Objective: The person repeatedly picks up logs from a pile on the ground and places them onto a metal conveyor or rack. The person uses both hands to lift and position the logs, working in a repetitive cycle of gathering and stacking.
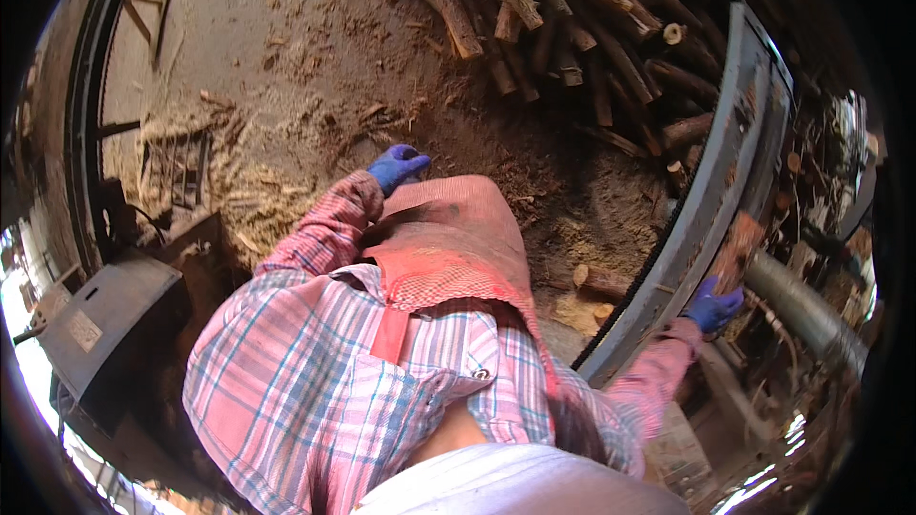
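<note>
Fingers of my right hand: bent against a log, can't tell if gripping | my left hand: half open, loosely bent, by my apron

Close fisheye view from head height, steeply down over the torso, rim detail uncertain.

- A grey, boxy metal cabinet stands at lower left.
- A dark, slatted rectangular frame lies amid yellowish sawdust.
- A thin, angular brown wooden frame shows at upper left.
</note>
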`<state>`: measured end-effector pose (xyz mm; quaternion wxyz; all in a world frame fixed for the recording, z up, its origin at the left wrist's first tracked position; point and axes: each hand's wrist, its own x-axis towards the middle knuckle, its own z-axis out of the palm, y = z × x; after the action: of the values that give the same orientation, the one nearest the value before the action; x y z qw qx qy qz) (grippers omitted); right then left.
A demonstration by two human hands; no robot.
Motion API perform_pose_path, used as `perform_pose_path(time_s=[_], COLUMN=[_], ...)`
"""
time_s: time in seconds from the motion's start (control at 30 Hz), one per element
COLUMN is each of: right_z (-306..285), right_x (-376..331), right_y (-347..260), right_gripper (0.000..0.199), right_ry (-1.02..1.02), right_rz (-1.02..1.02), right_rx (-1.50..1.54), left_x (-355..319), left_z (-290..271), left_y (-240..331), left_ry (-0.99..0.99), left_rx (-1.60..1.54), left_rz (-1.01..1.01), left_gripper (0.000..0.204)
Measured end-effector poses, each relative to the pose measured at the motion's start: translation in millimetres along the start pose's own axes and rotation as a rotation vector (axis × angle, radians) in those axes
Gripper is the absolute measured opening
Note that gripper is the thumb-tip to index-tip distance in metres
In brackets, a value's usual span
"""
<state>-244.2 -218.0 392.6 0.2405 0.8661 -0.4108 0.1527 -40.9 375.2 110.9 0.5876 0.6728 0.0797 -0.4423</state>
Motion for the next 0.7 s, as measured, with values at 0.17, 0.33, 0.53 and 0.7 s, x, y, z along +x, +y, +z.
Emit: perform_pose_path(time_s=[0.17,0.33,0.53,0.7], right_z=[-18,107,219,258], right_x=[-96,-220,-259,-208], right_y=[-252,-325,-293,-298], right_gripper=[0.064,0.068,0.061,0.019], right_ry=[-0.477,-1.108,-1.617,-1.725], right_rz=[-0.076,-0.297,0.300,0.277], right_rx=[1.033,0.904,0.638,0.537], left_x=[57,171,381,528], left_z=[-68,-125,-151,-228], left_y=[-41,-151,-132,-171], left_ry=[0.080,0.103,0.639,0.814], left_rx=[-0.026,0.634,0.300,0.316], left_rz=[-0.438,0.179,-0.453,-0.655], left_gripper=[0.037,0.040,0.110,0.143])
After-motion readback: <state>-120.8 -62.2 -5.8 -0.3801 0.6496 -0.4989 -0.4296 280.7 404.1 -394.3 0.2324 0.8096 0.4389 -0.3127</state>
